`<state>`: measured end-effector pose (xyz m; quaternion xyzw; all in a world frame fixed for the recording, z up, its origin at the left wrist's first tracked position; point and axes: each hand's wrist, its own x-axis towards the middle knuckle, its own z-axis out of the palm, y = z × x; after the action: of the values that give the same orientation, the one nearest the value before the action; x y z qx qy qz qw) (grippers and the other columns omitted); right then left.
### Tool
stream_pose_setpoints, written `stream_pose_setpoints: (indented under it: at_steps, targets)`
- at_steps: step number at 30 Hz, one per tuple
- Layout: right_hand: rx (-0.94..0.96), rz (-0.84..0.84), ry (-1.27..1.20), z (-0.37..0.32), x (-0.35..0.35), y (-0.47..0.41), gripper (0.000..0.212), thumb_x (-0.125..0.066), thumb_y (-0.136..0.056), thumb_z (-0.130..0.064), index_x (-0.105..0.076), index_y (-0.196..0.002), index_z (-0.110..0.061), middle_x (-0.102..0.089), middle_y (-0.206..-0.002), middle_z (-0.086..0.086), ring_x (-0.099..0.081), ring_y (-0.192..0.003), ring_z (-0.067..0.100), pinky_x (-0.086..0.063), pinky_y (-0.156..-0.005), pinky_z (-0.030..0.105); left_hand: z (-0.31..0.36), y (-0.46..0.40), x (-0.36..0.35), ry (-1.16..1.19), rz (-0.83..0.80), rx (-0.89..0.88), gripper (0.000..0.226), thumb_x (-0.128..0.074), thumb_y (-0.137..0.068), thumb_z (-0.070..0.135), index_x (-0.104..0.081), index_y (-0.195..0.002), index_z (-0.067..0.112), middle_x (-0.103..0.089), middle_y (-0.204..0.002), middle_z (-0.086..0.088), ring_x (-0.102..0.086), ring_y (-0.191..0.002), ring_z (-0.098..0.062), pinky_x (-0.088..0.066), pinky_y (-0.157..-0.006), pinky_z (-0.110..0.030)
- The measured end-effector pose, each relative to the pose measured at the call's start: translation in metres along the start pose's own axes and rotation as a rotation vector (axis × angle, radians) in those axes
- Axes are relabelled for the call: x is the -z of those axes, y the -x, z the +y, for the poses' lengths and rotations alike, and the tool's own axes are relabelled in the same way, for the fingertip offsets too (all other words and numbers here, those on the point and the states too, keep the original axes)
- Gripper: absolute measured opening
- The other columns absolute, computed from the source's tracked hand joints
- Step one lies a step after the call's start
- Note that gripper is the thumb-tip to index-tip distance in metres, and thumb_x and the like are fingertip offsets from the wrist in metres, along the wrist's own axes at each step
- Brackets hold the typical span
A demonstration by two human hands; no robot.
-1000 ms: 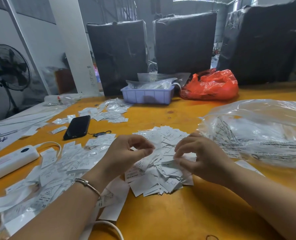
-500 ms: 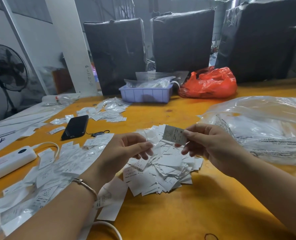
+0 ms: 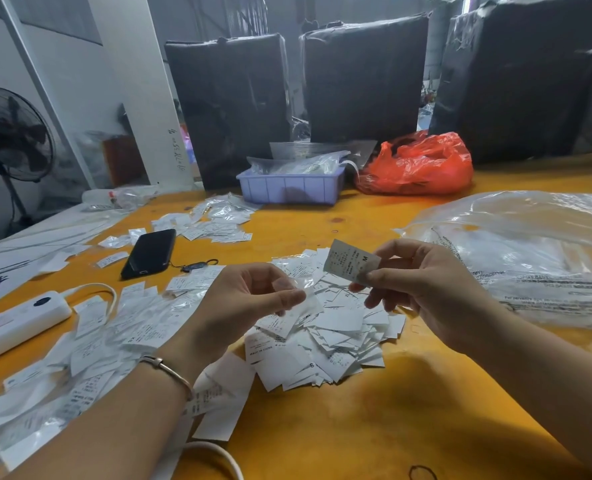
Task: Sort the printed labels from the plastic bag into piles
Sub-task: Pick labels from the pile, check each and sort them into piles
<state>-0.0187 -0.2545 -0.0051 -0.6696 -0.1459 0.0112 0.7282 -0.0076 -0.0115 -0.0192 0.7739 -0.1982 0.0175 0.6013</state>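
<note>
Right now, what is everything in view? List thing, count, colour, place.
held label: one, white, marked M, above the centre pile
centre pile: many, white labels
left labels: many, white
far labels: several, white
clear bag: one, right
table: orange
phone: one, black
power strip: one, white, left
tray: one, lilac, far
red bag: one, beside tray
bundles: three, black, behind
fan: one, black
left hand: pinches something small, unclear
right hand: pinches held label

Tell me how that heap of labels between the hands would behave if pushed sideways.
The heap of labels is loose, overlapping slips, so it would probably smear apart rather than slide whole. They look thin and light; the smooth yellow table likely lets them skid.
</note>
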Motion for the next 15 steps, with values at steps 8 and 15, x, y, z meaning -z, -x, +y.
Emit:
stream_pose_setpoints:
  at_steps: [8,15]
  targets:
    - [-0.004,0.008,0.077,0.0038,-0.0013,0.0008,0.014,-0.073,-0.071,-0.019,-0.075,-0.080,-0.010,-0.075,-0.085,0.013,-0.069,-0.071,0.019,-0.048,-0.053,0.018,-0.0032,-0.0015,0.0016,-0.022,0.049,-0.036,0.028,-0.073,-0.077,0.034,-0.074,-0.074,0.006,-0.062,-0.059,-0.002,-0.056,-0.057,-0.011,-0.048,-0.057,-0.017]
    - [0.037,0.059,0.108,0.0023,0.0009,-0.0003,0.006,-0.071,-0.073,0.002,-0.071,-0.071,-0.004,-0.065,-0.066,0.013,-0.045,-0.050,0.009,-0.034,-0.045,0.016,-0.0007,0.0002,-0.0005,-0.062,0.009,0.003,0.020,-0.070,-0.078,0.033,-0.079,-0.086,0.018,-0.074,-0.085,-0.003,-0.062,-0.072,-0.009,-0.049,-0.063,-0.016]
